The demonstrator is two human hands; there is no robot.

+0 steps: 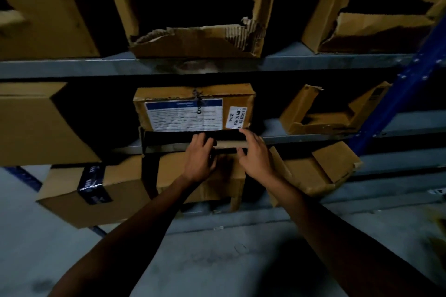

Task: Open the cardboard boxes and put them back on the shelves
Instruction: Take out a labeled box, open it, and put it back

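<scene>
Dim storeroom with grey metal shelving (313,61) on a blue upright post (395,106) above a pale floor (29,224). Three torn brown cardboard boxes line the upper shelf; the middle one (195,43) gapes open. Below, a labelled brown cardboard box (193,108) sits mid-shelf. Left hand (200,159) lies flat, fingers spread, on its lowered front flap (173,140); right hand (255,154), fingers loosely apart, touches the flap's right end.
</scene>
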